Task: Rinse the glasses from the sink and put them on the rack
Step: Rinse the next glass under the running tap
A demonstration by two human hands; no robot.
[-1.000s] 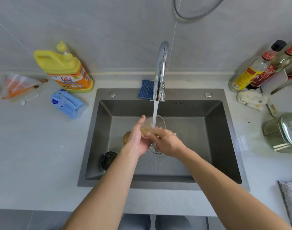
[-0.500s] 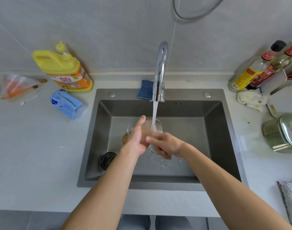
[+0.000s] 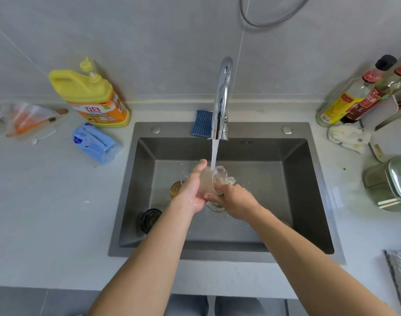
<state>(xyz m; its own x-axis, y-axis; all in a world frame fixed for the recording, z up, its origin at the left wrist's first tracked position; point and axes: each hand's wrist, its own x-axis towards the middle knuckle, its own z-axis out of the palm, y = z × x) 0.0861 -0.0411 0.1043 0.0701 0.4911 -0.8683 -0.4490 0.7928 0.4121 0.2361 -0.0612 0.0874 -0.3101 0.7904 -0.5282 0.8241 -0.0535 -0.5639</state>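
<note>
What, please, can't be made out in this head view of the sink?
All in the head view:
- clear glass: blurred by running water, its sides covered by the left hand and right hand holding it.
- amber glass: mostly behind the left hand.
- drain: largely under both hands.
- dark glass: contents too dark to tell.
- rack: none identifiable; the right edge crops the items there.

A clear drinking glass (image 3: 209, 182) is under the running water; an amber glass (image 3: 175, 189) and a dark glass (image 3: 149, 218) stand at the left in the grey steel sink (image 3: 304, 190).
</note>
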